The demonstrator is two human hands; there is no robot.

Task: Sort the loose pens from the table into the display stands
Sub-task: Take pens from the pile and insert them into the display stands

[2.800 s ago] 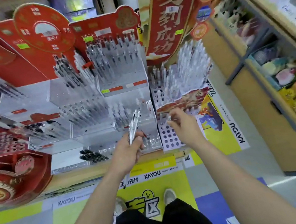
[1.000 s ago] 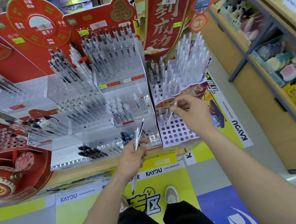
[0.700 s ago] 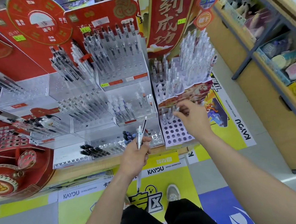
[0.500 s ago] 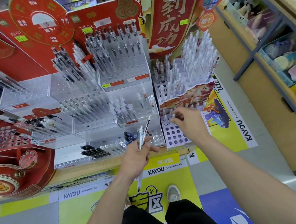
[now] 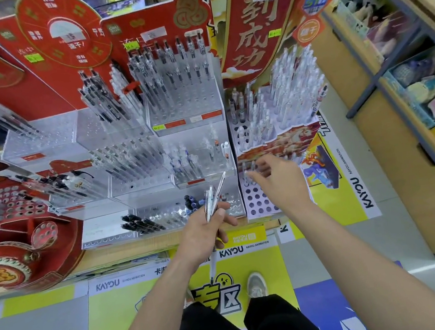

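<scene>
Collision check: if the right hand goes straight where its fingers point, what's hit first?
Likely the clear pens standing in the white holed stand, just beyond the fingertips of the right hand; depth is unclear.

Both forearms bare from frame edge to wrist, and left hand (image 5: pixel 206 232) & right hand (image 5: pixel 282 181) bare too. Black legwear (image 5: pixel 246 327), plain matte fabric, trousers or shorts can't tell, covers the near end of the yellow KAYOU floor sticker (image 5: pixel 268 269), approx. on its centre line. One low sneaker (image 5: pixel 256 284), light grey-beige w/ pale laces & rounded toe, sits on the sticker just right of its big outlined characters.
</scene>
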